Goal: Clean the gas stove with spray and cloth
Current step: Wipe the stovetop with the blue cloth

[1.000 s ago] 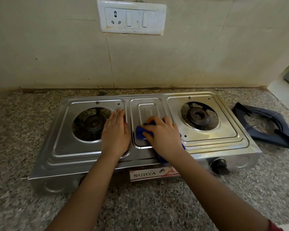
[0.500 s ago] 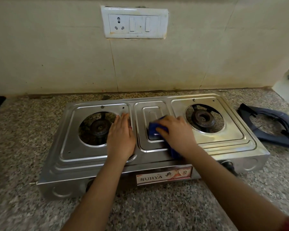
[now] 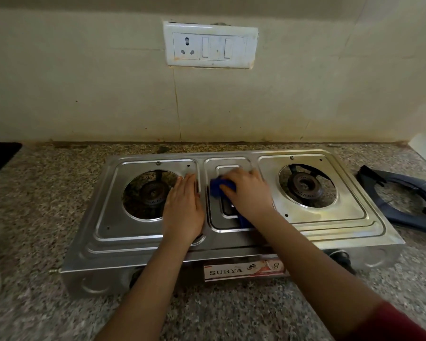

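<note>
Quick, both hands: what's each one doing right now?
Left hand: open, flat on the stove.
Right hand: holding the cloth against the stove's middle panel.

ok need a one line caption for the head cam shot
Right hand holds a blue cloth on the centre panel of the gas stove; left hand rests flat beside it.

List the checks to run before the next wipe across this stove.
1. Grip on cloth: ok, right hand holds it on the middle panel.
2. Steady stove: ok, left hand rests flat on it.
3. Bare burners: ok, pan support lies on the counter.
4. Both knobs off: cannot tell, arms mostly hide them.
5. Reach to spray: cannot tell, none in view.
</note>
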